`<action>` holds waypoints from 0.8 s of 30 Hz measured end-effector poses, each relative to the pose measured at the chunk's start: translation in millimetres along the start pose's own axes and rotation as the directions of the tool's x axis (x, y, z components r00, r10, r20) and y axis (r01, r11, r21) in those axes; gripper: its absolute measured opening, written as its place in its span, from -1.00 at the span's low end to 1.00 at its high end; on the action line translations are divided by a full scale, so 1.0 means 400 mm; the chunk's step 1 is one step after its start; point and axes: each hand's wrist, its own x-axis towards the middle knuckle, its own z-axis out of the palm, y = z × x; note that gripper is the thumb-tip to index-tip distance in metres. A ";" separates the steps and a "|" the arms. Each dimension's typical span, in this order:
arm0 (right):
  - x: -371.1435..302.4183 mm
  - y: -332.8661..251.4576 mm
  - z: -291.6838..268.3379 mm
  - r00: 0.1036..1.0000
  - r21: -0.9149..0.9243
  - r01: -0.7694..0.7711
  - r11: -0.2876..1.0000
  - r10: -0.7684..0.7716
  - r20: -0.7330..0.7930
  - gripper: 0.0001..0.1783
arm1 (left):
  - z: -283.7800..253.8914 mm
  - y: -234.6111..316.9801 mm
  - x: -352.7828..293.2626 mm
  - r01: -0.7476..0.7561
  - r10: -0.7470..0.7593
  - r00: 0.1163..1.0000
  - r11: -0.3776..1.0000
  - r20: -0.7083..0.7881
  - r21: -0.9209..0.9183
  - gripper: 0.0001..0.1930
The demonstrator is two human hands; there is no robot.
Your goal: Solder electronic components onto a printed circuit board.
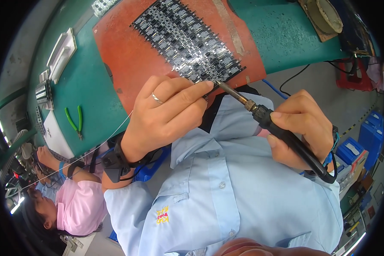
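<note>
A panel of dark circuit boards [185,38], dense with small silver parts, lies on an orange-red mat [115,49]. My left hand [170,109], a ring on one finger, is closed at the panel's near edge. A thin pale solder wire [123,123] runs into it from the lower left; its end at the fingertips is too small to make out. My right hand [305,132] grips the black handle of a soldering iron [288,138]. The iron's tip points up-left and meets the panel's near edge, right beside my left index fingertip.
Green-handled cutters [76,121] lie on the green table [87,91] at the left, near a white tray [62,55]. A round tan dish [328,17] stands at the far right. A co-worker in a pink shirt [81,202] sits at the lower left. Blue bins [369,132] are at the right.
</note>
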 end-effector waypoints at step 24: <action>-0.036 0.061 -0.070 0.961 0.019 -0.038 0.999 0.042 -0.272 -0.63 | -0.007 0.000 -0.010 0.028 -0.028 1.000 1.000 0.006 0.002 -0.76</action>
